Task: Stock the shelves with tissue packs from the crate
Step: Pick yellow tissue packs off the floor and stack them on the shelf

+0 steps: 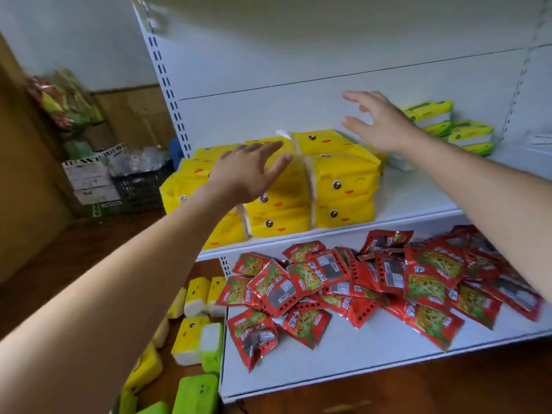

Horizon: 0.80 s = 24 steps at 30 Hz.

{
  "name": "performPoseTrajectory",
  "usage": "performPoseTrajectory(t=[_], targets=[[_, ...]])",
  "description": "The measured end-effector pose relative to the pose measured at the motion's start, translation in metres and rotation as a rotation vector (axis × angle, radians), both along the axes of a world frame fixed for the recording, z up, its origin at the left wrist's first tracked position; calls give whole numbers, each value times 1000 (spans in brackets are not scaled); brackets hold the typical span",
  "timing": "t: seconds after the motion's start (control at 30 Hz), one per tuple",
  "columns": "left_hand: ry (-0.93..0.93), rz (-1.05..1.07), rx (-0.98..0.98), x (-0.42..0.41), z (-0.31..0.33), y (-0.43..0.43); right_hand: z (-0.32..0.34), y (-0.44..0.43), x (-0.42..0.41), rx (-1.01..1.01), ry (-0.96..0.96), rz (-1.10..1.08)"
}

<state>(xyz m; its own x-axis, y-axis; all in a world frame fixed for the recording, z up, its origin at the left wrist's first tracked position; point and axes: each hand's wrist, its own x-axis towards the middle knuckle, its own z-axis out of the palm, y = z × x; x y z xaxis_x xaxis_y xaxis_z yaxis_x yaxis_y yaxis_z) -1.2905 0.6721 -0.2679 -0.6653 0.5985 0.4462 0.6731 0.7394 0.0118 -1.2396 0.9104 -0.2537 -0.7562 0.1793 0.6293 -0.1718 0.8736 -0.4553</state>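
Note:
Several yellow tissue packs [343,189] with cartoon faces are stacked on the left part of the white middle shelf [418,201]. My left hand [251,171] hovers over the stack's left side, fingers straight, holding nothing. My right hand [379,124] is spread open above the stack's back right corner, apart from it. More yellow packs [194,297] and green packs [197,392] lie loose on the floor at the lower left. No crate holding them is visible there.
Green-and-white tissue boxes [448,127] sit at the shelf's back right. Red snack packets [373,282] cover the lower shelf [343,363]. A dark crate [140,189] with cartons and bags stands by the wall at left. The shelf above overhangs.

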Motion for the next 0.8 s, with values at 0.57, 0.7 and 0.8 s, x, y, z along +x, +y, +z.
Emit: performPoseTrajectory(t=[0.57,0.7,0.8], targets=[[-378,399,700,-24,-238,-308,-192,-392,-51,-187,-256,663],[-714,429,477,-31,-306,-330,-298,-396,-77,-285,-592,473],[-867,439,427,-46,-331,-336,-357,-387,-82,-340,-684,350]])
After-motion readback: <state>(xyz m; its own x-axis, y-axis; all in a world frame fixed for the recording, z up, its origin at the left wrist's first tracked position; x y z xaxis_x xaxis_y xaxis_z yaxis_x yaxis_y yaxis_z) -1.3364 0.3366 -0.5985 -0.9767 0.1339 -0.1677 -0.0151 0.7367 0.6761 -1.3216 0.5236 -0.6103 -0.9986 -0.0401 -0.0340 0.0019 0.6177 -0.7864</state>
